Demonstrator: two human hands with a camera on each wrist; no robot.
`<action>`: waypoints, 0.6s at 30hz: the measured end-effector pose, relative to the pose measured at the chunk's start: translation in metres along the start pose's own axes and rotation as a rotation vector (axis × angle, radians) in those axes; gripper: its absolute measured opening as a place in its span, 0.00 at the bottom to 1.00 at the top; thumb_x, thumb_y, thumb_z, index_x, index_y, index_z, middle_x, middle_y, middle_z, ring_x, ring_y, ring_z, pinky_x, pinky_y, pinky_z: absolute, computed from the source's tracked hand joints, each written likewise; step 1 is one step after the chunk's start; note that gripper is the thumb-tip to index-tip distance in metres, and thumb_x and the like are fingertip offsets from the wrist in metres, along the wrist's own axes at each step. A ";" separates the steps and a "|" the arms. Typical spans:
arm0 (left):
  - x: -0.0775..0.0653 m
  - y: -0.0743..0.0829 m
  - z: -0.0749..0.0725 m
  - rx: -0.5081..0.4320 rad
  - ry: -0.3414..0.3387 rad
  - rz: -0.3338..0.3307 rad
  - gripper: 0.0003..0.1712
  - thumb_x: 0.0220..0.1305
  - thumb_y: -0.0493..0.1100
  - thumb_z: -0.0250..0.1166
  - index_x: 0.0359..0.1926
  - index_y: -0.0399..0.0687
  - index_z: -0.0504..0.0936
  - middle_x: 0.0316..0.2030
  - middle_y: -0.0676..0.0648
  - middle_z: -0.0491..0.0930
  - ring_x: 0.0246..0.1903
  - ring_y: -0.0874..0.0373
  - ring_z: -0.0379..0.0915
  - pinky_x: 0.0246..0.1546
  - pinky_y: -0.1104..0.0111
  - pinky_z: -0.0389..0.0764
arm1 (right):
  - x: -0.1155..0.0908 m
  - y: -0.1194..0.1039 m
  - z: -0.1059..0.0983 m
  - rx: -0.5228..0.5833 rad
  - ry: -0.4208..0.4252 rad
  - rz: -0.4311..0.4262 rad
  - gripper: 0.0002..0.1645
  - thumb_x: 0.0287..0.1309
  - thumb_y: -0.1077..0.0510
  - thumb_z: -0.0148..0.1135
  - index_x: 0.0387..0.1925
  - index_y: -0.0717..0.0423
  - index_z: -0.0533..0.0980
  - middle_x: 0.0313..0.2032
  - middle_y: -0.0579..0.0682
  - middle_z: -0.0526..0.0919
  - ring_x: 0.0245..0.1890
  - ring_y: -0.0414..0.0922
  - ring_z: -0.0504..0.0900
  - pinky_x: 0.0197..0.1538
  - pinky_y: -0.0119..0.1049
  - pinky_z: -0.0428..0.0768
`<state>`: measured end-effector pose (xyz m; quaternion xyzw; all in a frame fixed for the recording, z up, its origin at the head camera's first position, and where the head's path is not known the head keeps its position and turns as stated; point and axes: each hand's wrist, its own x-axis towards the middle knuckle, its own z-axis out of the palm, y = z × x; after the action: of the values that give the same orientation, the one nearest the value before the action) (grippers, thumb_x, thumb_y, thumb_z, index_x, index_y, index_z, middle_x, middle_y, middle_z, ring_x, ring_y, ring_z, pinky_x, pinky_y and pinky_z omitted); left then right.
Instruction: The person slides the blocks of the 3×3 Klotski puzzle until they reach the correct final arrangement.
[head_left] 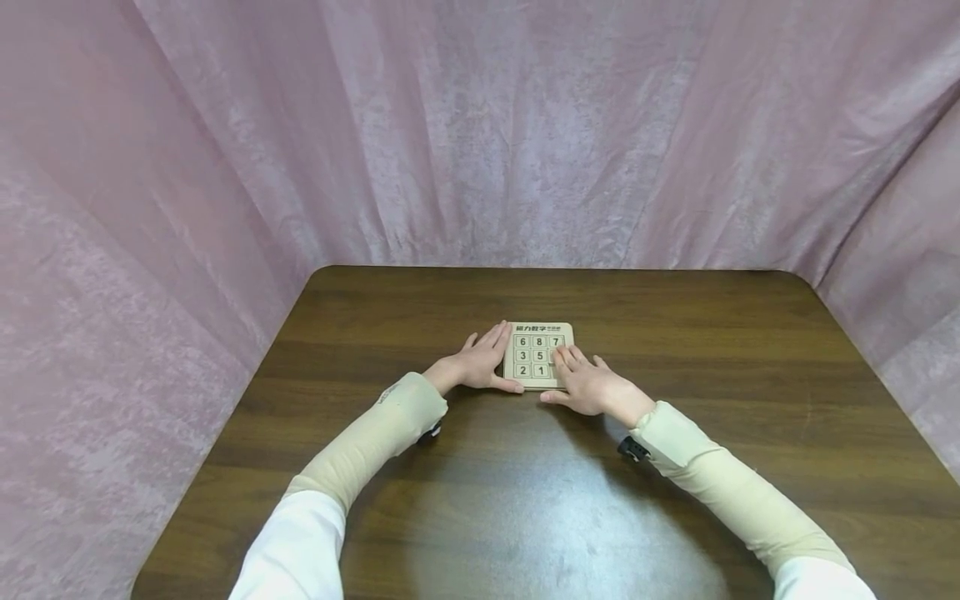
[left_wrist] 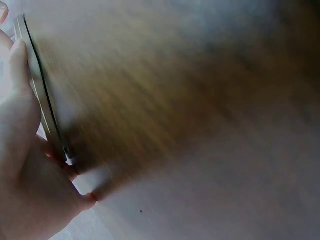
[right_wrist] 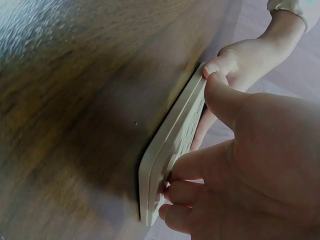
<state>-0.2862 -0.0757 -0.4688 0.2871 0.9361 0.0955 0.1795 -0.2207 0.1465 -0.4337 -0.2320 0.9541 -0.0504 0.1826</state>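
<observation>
A pale wooden number slide puzzle [head_left: 541, 327] lies flat on the table, with rows reading 6 8 7, then 3 5, then 2 1. Along its left side rest the straight fingers of my left hand [head_left: 480, 365], the thumb at the near left corner. My right hand [head_left: 587, 387] reaches in from the right, its fingertips on the right column, covering the squares below the 7. Its thumb extends along the near edge. In the right wrist view the puzzle's side [right_wrist: 161, 150] shows beneath the fingertips. The left wrist view catches the board's thin edge [left_wrist: 40, 85] beside the thumb.
The brown wood-grain table [head_left: 480, 500] has rounded far corners and a bright reflection at the front. Pink curtains [head_left: 480, 133] hang behind it and at both sides. Dark wrist devices [head_left: 633, 449] sit under both pale sleeves.
</observation>
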 end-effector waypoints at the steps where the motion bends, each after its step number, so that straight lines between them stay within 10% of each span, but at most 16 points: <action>1: 0.000 0.000 0.001 0.002 0.000 0.001 0.70 0.55 0.74 0.60 0.75 0.41 0.27 0.77 0.40 0.29 0.77 0.50 0.28 0.73 0.45 0.41 | 0.000 0.000 0.001 0.001 0.001 -0.001 0.51 0.68 0.35 0.46 0.73 0.69 0.46 0.74 0.67 0.45 0.75 0.62 0.44 0.70 0.65 0.50; 18: 0.002 -0.002 0.002 0.002 0.008 0.008 0.70 0.55 0.74 0.59 0.75 0.42 0.26 0.77 0.40 0.28 0.77 0.50 0.27 0.73 0.45 0.40 | -0.010 -0.019 0.002 -0.015 0.013 -0.060 0.49 0.68 0.36 0.48 0.73 0.68 0.51 0.74 0.65 0.50 0.75 0.61 0.47 0.69 0.65 0.53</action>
<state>-0.2879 -0.0759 -0.4721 0.2907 0.9357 0.0963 0.1751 -0.2040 0.1344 -0.4291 -0.2616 0.9482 -0.0501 0.1731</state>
